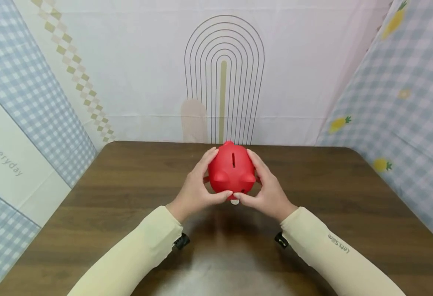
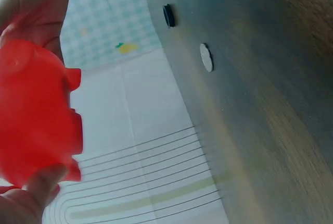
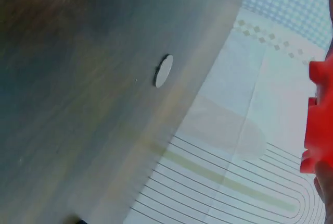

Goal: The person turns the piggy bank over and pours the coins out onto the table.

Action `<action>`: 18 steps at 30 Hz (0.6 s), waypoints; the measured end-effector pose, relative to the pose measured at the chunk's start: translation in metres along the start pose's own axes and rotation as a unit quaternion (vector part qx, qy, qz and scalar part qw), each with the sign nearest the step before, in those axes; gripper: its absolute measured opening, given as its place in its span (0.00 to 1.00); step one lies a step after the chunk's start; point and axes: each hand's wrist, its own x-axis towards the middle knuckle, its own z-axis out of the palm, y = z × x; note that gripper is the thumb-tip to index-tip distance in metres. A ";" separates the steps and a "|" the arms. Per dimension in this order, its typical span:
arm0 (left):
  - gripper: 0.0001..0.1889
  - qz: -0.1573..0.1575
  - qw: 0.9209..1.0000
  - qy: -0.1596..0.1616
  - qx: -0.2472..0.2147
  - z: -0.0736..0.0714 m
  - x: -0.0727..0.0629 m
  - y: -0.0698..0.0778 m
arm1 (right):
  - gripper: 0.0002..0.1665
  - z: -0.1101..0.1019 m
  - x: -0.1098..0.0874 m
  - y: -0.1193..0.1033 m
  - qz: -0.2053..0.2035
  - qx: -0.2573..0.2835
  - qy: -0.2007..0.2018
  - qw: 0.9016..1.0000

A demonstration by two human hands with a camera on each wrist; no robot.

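A red piggy bank (image 1: 232, 164) with a dark slot along its top is held above the table between both hands. The left hand (image 1: 197, 187) grips its left side, thumb across the front and fingers round the side. Mirroring it, the right hand (image 1: 266, 190) grips the right side, and the two thumb tips come close together at the snout. Below, a silver coin (image 2: 206, 57) lies on the tabletop; in the head view the coin (image 1: 235, 202) shows just past the thumbs. A small black round piece (image 2: 169, 15), like a cap, lies near the coin.
The dark wooden table (image 1: 146, 172) runs back to a white cloth (image 1: 138, 61) printed with arches. Checked cloths hang at the left (image 1: 27, 70) and right (image 1: 394, 107). Dark straps (image 1: 181, 241) show at both wrists.
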 end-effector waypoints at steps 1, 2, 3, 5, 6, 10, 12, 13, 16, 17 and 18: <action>0.46 -0.016 1.000 -0.001 0.006 0.000 0.001 -0.001 | 0.56 0.001 0.000 0.000 0.018 0.003 -0.006 1.000; 0.44 -0.041 0.999 -0.007 0.005 0.000 0.001 -0.003 | 0.54 0.002 0.000 0.001 0.050 0.012 -0.018 0.999; 0.43 -0.074 0.997 -0.013 0.002 0.001 0.002 -0.006 | 0.53 0.004 0.000 0.002 0.090 0.020 -0.032 0.995; 0.40 -0.140 0.990 -0.026 -0.006 0.003 0.004 -0.014 | 0.50 0.006 0.001 0.005 0.171 0.026 -0.059 0.983; 0.40 -0.162 0.986 -0.031 -0.007 0.004 0.005 -0.017 | 0.49 0.006 0.001 0.006 0.198 0.025 -0.070 0.977; 0.42 -0.155 0.987 -0.028 -0.025 0.004 0.002 -0.020 | 0.52 0.008 -0.001 0.008 0.185 0.023 -0.065 0.980; 0.44 -0.093 0.995 -0.012 -0.017 0.004 -0.002 -0.016 | 0.54 0.007 -0.003 0.003 0.106 0.009 -0.041 0.993; 0.46 -0.053 0.999 -0.005 -0.007 0.003 -0.004 -0.012 | 0.56 0.007 -0.003 0.002 0.055 -0.003 -0.028 0.998; 0.48 0.022 1.000 0.009 0.017 0.001 -0.006 -0.005 | 0.58 0.006 -0.003 -0.001 -0.037 -0.028 0.006 0.999; 0.47 0.021 0.999 0.013 0.020 0.001 -0.005 -0.004 | 0.57 0.006 -0.002 -0.002 -0.036 -0.028 0.007 0.999; 0.47 0.006 1.000 0.011 0.014 0.001 -0.004 -0.005 | 0.57 0.006 0.000 0.002 -0.019 -0.021 0.001 1.000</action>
